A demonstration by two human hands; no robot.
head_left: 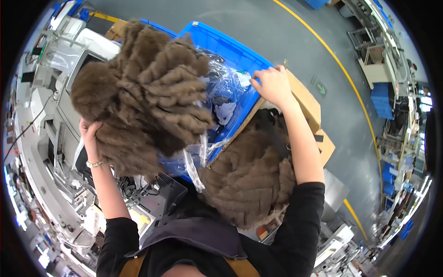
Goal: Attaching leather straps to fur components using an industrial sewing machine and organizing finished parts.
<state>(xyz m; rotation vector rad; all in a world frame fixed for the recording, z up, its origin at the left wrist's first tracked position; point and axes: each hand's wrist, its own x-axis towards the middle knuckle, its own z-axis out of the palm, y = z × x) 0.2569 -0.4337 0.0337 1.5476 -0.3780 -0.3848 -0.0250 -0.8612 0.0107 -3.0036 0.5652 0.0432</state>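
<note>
A bulky brown fur piece [161, 83] with rows of thick folds is raised over the left part of the blue bin [226, 39]. My left hand [90, 131] is closed on its lower left edge, the thumb on the fur. White strips [191, 168] hang near its lower right side. My right hand [274, 87] is at the right rim of the bin, beside a cardboard box [304, 99]. Its fingers are curled down, and what they grip, if anything, is hidden. A second brown fur piece [249, 173] lies below my right forearm, close to my body.
Clear plastic bags [226, 81] fill part of the bin. White machines [34, 143] stand along the left. Past the bin, a grey floor [295, 41] carries a yellow line [339, 62]. Shelving with blue crates [382, 101] runs along the far right.
</note>
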